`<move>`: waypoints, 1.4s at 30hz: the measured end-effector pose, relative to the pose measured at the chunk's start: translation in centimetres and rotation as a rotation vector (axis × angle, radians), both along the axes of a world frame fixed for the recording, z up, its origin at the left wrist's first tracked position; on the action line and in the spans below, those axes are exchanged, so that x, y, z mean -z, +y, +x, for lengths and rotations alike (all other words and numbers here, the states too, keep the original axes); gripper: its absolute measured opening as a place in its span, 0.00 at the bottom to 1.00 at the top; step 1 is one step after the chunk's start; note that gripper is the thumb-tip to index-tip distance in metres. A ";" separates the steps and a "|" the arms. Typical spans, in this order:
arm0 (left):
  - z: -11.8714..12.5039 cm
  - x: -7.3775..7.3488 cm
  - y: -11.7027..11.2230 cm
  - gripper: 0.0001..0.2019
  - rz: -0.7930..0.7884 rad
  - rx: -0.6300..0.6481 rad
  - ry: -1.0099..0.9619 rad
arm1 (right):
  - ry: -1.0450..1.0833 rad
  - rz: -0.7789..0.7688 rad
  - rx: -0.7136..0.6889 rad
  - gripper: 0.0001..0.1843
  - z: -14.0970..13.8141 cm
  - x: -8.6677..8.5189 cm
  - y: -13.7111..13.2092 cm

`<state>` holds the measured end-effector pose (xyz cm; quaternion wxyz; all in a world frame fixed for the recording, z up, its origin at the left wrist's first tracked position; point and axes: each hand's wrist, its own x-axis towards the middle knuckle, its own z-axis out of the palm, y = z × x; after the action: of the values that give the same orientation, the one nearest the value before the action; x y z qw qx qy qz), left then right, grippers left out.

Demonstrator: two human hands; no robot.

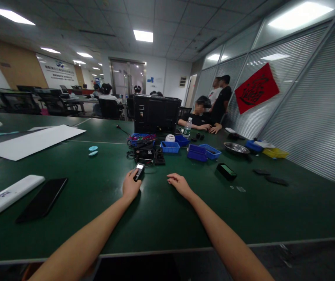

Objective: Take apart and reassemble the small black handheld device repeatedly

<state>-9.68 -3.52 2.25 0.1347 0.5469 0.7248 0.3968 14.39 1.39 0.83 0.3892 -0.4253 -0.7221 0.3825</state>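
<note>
My left hand [130,186] is closed around a small black device with a lit screen [139,170], which it holds just above the green table [161,210]. My right hand [179,182] rests palm down on the table to the right of it, fingers loosely together and holding nothing. Just beyond the device lies a black gadget with tangled cables [147,153].
Blue bins [170,146] [204,152], a white ball [170,137], a water bottle [187,128], a metal bowl [236,148] and a black case [156,114] stand farther back. A black phone [42,199] and white bar [8,194] lie left. A seated person [201,117] faces me.
</note>
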 end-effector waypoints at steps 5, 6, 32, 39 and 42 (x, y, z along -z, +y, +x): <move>-2.4 -0.1 0.3 0.26 -0.018 -0.074 0.030 | 0.008 0.009 0.006 0.13 -0.1 -0.2 -0.1; -2.9 -0.1 0.4 0.26 -0.021 -0.087 0.035 | 0.004 0.011 0.009 0.13 -0.1 -0.3 -0.2; -16.8 -1.1 0.9 0.27 -0.073 -0.519 0.059 | -0.082 0.052 0.030 0.13 -0.1 -0.3 0.0; -17.1 -1.4 1.0 0.37 -0.001 -0.626 0.057 | -0.081 0.043 0.022 0.13 0.1 -0.3 0.0; -17.2 -1.2 1.1 0.30 -0.056 -0.562 0.082 | -0.088 0.042 0.033 0.13 0.1 -0.2 0.1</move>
<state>-26.90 -2.43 3.44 0.0051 0.3363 0.8633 0.3762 14.44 1.52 0.99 0.3722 -0.4452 -0.7391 0.3419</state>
